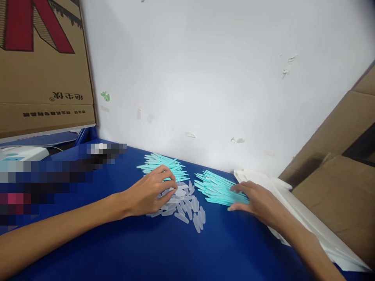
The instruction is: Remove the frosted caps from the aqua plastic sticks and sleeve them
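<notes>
The pieces lie sorted by kind on the blue bench [164, 253]: one bundle of turquoise sticks [215, 189] right of centre, a looser turquoise pile [161, 162] just left of centre, and translucent caps [187, 208] scattered at lower centre. How much is done or left cannot be told. The left hand [152, 191] curls half closed over the caps; whether it grips one is unclear. The right hand [260, 201], thumb and fingers parted, touches the bundle's right end.
</notes>
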`<state>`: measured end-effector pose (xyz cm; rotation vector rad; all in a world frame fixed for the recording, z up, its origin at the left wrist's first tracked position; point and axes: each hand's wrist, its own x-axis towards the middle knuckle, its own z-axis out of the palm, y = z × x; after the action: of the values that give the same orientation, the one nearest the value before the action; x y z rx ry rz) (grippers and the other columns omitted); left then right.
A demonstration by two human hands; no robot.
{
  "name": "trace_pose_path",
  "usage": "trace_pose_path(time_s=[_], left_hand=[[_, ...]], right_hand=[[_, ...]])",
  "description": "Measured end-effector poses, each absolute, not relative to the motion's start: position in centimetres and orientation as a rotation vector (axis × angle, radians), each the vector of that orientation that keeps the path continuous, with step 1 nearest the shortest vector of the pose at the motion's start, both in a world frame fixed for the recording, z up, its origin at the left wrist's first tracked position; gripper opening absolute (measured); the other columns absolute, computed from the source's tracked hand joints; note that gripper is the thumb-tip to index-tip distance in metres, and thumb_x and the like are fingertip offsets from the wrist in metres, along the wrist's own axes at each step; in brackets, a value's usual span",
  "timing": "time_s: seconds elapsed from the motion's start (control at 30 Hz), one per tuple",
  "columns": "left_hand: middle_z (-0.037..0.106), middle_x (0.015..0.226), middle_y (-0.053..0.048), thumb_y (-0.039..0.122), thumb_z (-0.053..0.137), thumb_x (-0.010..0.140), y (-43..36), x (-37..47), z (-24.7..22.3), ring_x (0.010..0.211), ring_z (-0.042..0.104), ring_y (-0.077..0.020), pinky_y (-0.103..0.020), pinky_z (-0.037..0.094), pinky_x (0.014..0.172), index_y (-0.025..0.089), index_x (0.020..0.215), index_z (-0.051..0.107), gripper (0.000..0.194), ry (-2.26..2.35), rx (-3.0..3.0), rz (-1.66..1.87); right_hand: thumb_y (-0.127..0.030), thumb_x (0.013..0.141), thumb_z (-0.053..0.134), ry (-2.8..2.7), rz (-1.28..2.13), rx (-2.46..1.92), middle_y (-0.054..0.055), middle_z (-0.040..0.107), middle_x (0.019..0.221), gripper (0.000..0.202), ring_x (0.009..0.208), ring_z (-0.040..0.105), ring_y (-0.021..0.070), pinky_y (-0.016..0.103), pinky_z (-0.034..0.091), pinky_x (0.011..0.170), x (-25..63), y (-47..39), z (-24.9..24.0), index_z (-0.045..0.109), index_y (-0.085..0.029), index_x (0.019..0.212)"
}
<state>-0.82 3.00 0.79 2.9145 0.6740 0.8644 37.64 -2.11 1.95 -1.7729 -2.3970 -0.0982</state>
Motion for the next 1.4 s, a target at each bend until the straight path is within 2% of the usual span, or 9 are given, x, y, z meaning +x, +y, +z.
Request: trace_pose_path(time_s=[0.17, 0.27, 0.37, 0.53, 0.87, 1.03, 1.1, 1.23, 1.4], left_hand=[[0.062, 0.118, -0.011, 0.023, 0.06, 0.098, 0.8, -0.2, 0.9, 0.11, 0.053, -0.0269, -0.041, 0.05, 0.09, 0.021, 0.115, 0.067, 0.019, 0.525, 2.924, 0.687], [0.058, 0.127, -0.01, 0.023, 0.063, 0.097, -0.2, 0.1, 0.7, 0.117, 0.052, -0.0279, -0.042, 0.05, 0.094, 0.023, 0.118, 0.065, 0.021, 0.502, 2.937, 0.586], [0.056, 0.131, -0.009, 0.018, 0.064, 0.096, -0.7, 0.5, 0.3, 0.118, 0.052, -0.0268, -0.037, 0.05, 0.09, 0.024, 0.114, 0.065, 0.019, 0.486, 2.949, 0.553], [0.061, 0.118, -0.009, 0.011, 0.061, 0.096, -0.8, 0.7, -0.1, 0.109, 0.055, -0.0249, -0.032, 0.05, 0.084, 0.02, 0.11, 0.064, 0.017, 0.447, 3.019, 0.578], [0.066, 0.1, -0.006, 0.016, 0.054, 0.102, -0.8, 1.0, -0.1, 0.092, 0.056, -0.0206, -0.029, 0.048, 0.078, 0.019, 0.106, 0.062, 0.01, 0.375, 2.992, 0.674], [0.065, 0.105, -0.009, 0.008, 0.041, 0.103, -0.5, 0.8, -0.2, 0.09, 0.055, -0.0198, -0.029, 0.048, 0.075, 0.021, 0.134, 0.054, 0.036, 0.438, 2.994, 0.855], [0.063, 0.106, -0.008, 0.007, 0.039, 0.102, -0.2, 0.7, -0.1, 0.091, 0.055, -0.0189, -0.028, 0.048, 0.074, 0.025, 0.137, 0.054, 0.042, 0.466, 2.907, 0.947], [0.067, 0.101, -0.005, 0.027, 0.05, 0.104, 0.2, 0.8, 0.6, 0.091, 0.06, -0.0184, -0.029, 0.049, 0.076, 0.025, 0.116, 0.065, 0.019, 0.699, 2.445, 1.021], [0.072, 0.096, -0.005, 0.047, 0.068, 0.094, 0.6, 1.1, 1.4, 0.09, 0.068, -0.0189, -0.03, 0.053, 0.079, 0.019, 0.099, 0.066, 0.028, 0.808, 1.794, 0.95]], right_hand=[[-0.067, 0.097, 0.048, -2.412, 0.012, -1.752, 0.01, 0.072, 0.108, 0.05, 0.095, 0.068, 0.0273, 0.038, 0.052, 0.079, 37.5, -2.3, 1.3, 0.069, -0.024, 0.11], [-0.064, 0.1, 0.043, -2.419, 0.017, -1.737, 0.008, 0.072, 0.1, 0.046, 0.087, 0.067, 0.0252, 0.036, 0.05, 0.075, 37.2, -2.5, 1.6, 0.067, -0.024, 0.103], [-0.059, 0.102, 0.041, -2.425, 0.018, -1.719, 0.006, 0.07, 0.093, 0.042, 0.079, 0.066, 0.0231, 0.034, 0.048, 0.071, 36.9, -2.6, 1.6, 0.064, -0.024, 0.095], [-0.056, 0.103, 0.041, -2.423, 0.018, -1.7, 0.005, 0.07, 0.093, 0.039, 0.08, 0.066, 0.0229, 0.034, 0.047, 0.071, 36.8, -2.8, 1.8, 0.062, -0.024, 0.094], [-0.053, 0.103, 0.044, -2.385, -0.094, -1.695, 0.001, 0.07, 0.082, 0.036, 0.068, 0.063, 0.0202, 0.03, 0.042, 0.06, 36.9, -3.2, 2.3, 0.059, -0.025, 0.088], [-0.051, 0.106, 0.037, -2.325, -0.288, -1.662, 0.006, 0.072, 0.095, 0.038, 0.083, 0.068, 0.0249, 0.035, 0.048, 0.069, 36.4, -3.3, 2.4, 0.064, -0.025, 0.101], [-0.05, 0.107, 0.034, -2.323, -0.36, -1.62, 0.008, 0.071, 0.101, 0.04, 0.086, 0.068, 0.0261, 0.037, 0.05, 0.072, 35.7, -3.4, 2.2, 0.064, -0.023, 0.107], [-0.042, 0.11, 0.032, -2.348, -0.462, -1.465, 0.009, 0.069, 0.108, 0.038, 0.084, 0.069, 0.0215, 0.034, 0.052, 0.07, 33.1, -3.8, 1.7, 0.062, -0.021, 0.117], [-0.026, 0.109, 0.036, -2.363, -0.504, -1.195, 0.007, 0.067, 0.099, 0.026, 0.076, 0.066, 0.0167, 0.027, 0.05, 0.061, 29.5, -5.1, 1.5, 0.061, -0.018, 0.115]])
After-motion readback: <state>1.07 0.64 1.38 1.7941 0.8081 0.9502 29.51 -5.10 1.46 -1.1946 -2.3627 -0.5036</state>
